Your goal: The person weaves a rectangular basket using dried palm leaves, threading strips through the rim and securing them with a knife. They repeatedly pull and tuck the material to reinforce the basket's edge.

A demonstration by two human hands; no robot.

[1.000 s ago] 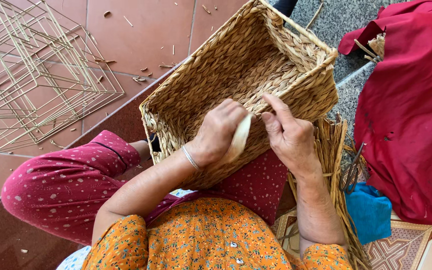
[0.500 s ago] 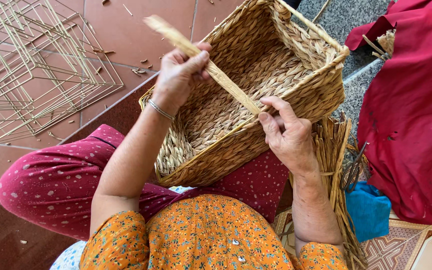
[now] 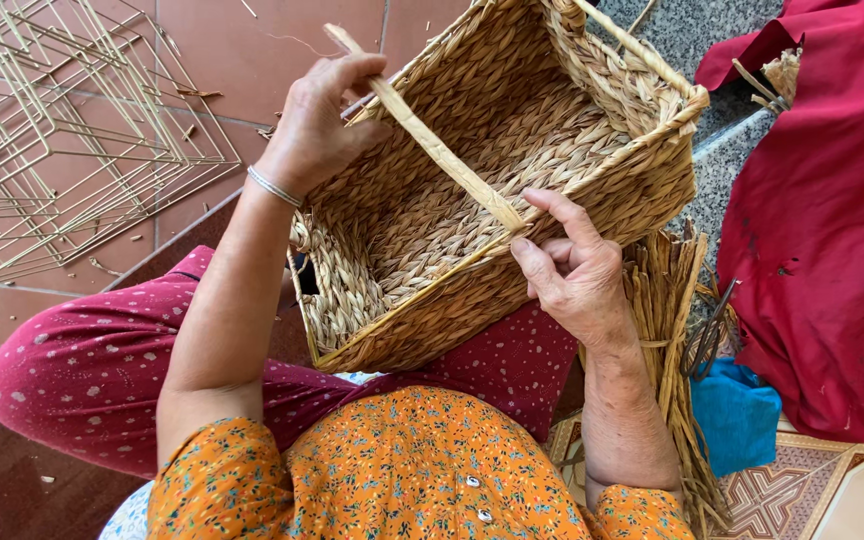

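Note:
A rectangular woven straw basket [image 3: 592,190] rests tilted on my lap, its opening facing up. My left hand [image 3: 317,125] is raised over the basket's far left corner and grips a flat pale straw strand [image 3: 432,150], pulled taut. The strand runs diagonally down across the opening to the basket's near rim. My right hand [image 3: 572,275] pinches the strand's lower end against that rim with thumb and fingers.
Bare wire frames [image 3: 52,130] lie on the red tile floor at the left. A bundle of dried straw [image 3: 667,330] lies beside my right arm, with a blue cloth [image 3: 737,415] and dark scissors [image 3: 707,335]. Red fabric [image 3: 822,220] covers the right side.
My left hand left the near rim, rose up and to the left, and drew the strand out long and taut. My right hand stayed on the rim.

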